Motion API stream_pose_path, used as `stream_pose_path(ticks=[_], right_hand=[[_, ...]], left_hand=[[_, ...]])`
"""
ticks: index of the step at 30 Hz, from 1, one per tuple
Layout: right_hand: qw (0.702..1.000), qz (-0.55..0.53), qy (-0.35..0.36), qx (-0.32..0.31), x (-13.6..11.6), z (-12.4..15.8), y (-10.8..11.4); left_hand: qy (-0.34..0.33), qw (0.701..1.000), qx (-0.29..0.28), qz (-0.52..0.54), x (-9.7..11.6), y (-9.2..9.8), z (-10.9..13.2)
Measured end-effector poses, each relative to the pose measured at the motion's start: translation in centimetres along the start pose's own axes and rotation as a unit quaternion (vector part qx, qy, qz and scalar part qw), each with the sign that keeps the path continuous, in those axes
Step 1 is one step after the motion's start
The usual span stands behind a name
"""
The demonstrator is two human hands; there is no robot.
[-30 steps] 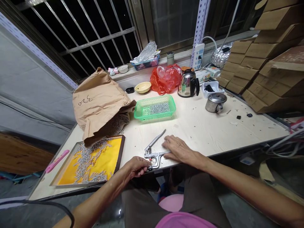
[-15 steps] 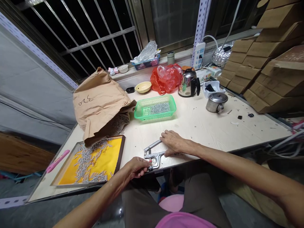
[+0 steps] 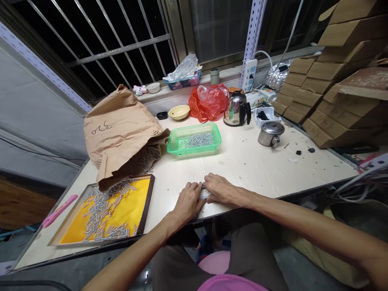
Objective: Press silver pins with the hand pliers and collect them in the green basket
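At the table's front edge lies a silver hand plier tool (image 3: 205, 194), a metal piece with two handles, now mostly hidden under my hands. My left hand (image 3: 188, 202) is closed over its head end, the fingers bent over the top. On the handle side, my right hand (image 3: 220, 189) is wrapped round the handles. Only a short stretch of metal shows between the two hands. To the left, a shallow tray (image 3: 147, 202) with a yellow bottom holds many small silver metal pins (image 3: 101, 212). Beyond my hands stands a green plastic basket (image 3: 194, 151) with similar small metal pieces.
A large brown paper bag (image 3: 121, 129) leans open over the tray. A pink-handled tool (image 3: 60, 210) lies left of the tray. Toward the back are a red plastic bag (image 3: 207, 106), a kettle (image 3: 235, 111) and a lidded metal cup (image 3: 270, 136). Cardboard boxes (image 3: 339, 81) are stacked at right.
My left hand has gone from pinching at the tool's lower end to lying over its head, covering it. My right hand grips closer round the handles. The view has shifted slightly.
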State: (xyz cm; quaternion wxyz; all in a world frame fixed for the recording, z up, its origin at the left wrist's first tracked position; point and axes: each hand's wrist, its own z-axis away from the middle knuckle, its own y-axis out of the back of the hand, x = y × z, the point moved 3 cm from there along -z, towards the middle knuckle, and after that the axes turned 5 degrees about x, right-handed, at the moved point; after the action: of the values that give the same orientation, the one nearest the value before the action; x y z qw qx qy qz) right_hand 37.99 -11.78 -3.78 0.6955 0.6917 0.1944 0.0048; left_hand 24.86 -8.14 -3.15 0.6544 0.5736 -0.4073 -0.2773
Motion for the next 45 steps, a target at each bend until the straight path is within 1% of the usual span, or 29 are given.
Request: stream_pose_path(ticks=[3,5,8,11,15,19,21,23,25,27,28,31,33,35,37,39,40,41,42,43,45], right_hand=[[0.999,-0.018,0.011,-0.030,0.1,0.1,0.3],[0.999,-0.020,0.004,-0.035,-0.2,0.2,0.6],[0.999,-0.019,-0.018,-0.024,-0.8,0.7,0.9],[0.999,-0.020,-0.033,-0.024,-1.0,0.9,0.6],[0.998,-0.023,-0.042,-0.033,-0.7,0.5,0.2],[0.997,-0.011,-0.050,-0.051,-0.4,0.1,0.0],[0.998,-0.002,-0.050,-0.047,-0.3,-0.1,0.1],[0.999,-0.003,-0.036,-0.031,0.1,-0.2,0.5],[0.999,-0.025,-0.001,-0.024,0.7,-0.3,1.0],[0.997,-0.058,0.034,-0.033,1.4,-0.5,1.3],[0.996,-0.069,0.038,-0.033,1.7,-0.6,1.4],[0.999,-0.051,-0.004,-0.008,2.3,-1.2,1.2],[1.000,-0.010,-0.026,0.009,2.4,-1.9,0.8],[0.999,0.031,-0.029,0.022,2.4,-2.6,0.6],[0.997,0.065,-0.042,0.031,2.4,-3.4,0.7],[0.994,0.087,-0.061,0.028,1.8,-4.0,1.0],[0.994,0.092,-0.060,0.025,1.1,-4.2,1.1],[0.995,0.089,-0.043,0.023,0.1,-4.4,1.1],[0.997,0.078,-0.007,0.022,-1.1,-4.5,1.0],[0.997,0.061,0.043,0.019,-2.6,-4.6,0.7],[0.987,0.030,0.157,0.013,-5.7,-4.7,-0.2]], left_hand=[[-0.012,1.000,-0.024,-0.013,0.0,0.2,-0.4],[-0.009,0.999,-0.033,-0.021,0.1,0.3,-0.5],[0.000,0.999,-0.029,-0.019,0.1,0.1,-0.4],[0.012,1.000,-0.018,-0.015,-0.1,-0.3,-0.4],[0.028,0.999,-0.018,-0.013,-0.3,-0.5,-0.7],[0.031,0.999,-0.026,-0.018,-0.2,-0.1,-1.0],[0.038,0.999,-0.023,-0.021,-0.2,0.0,-1.0],[0.053,0.998,-0.001,-0.017,-0.1,0.0,-0.5],[0.062,0.997,0.042,-0.006,0.2,-0.4,0.4],[0.045,0.995,0.086,0.009,1.1,-1.1,1.7],[0.029,0.994,0.100,0.016,1.7,-1.7,2.3],[-0.005,0.993,0.107,0.041,3.6,-3.5,3.6],[0.005,0.992,0.111,0.063,4.5,-4.3,3.9],[0.025,0.988,0.124,0.088,5.1,-4.4,3.9],[0.039,0.984,0.136,0.108,5.4,-4.2,3.8],[0.043,0.981,0.144,0.121,5.6,-3.9,3.8],[0.043,0.980,0.146,0.127,5.6,-3.8,3.8],[0.042,0.979,0.150,0.133,5.6,-3.7,3.8],[0.041,0.978,0.152,0.140,5.6,-3.8,3.8],[0.043,0.976,0.156,0.145,5.6,-4.0,3.9],[0.052,0.975,0.159,0.148,5.5,-4.6,4.3]])
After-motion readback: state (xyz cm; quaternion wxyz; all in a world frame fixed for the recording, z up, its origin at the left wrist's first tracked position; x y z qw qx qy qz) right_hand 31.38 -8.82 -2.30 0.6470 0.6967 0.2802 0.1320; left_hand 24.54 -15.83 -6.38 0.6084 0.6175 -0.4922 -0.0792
